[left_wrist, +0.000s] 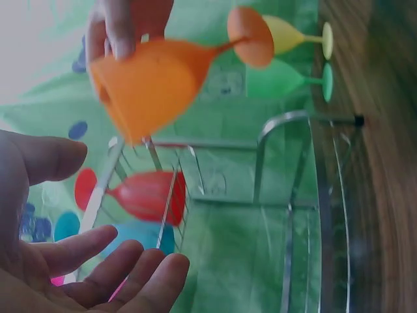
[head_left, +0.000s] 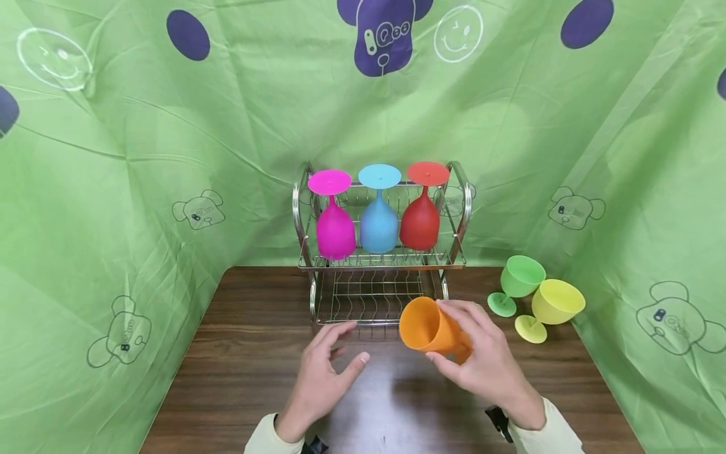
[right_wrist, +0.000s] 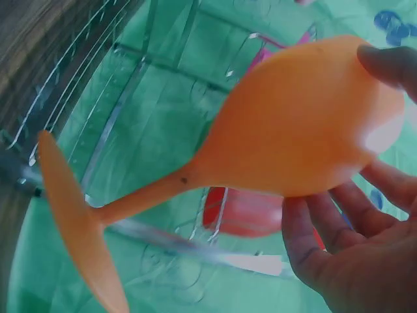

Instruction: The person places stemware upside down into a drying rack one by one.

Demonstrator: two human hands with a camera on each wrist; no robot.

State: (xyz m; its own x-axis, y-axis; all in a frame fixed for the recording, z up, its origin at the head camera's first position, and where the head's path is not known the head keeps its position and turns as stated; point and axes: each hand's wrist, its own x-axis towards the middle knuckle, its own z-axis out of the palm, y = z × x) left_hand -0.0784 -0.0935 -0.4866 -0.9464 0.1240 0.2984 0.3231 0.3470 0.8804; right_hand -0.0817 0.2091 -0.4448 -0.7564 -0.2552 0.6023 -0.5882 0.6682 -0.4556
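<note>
- While the right hand (head_left: pixel 488 359) grips the orange goblet (head_left: pixel 433 331) by its bowl, thumb opposite fingers, the left hand (head_left: pixel 326 375) holds nothing, thumb and fingers apart.
- Orange goblet: raised off the counter (head_left: pixel 249 359), tilted (mouth to the left, foot to the right), near the front of the metal rack (head_left: pixel 379 267).
- Rack, upper tier: pink goblet (head_left: pixel 336 234), blue goblet (head_left: pixel 379 230), red goblet (head_left: pixel 420 226), all upside down in a row.
- Right of rack: green goblet (head_left: pixel 522 279) and yellow goblet (head_left: pixel 558 304), upright on the counter, side by side.
</note>
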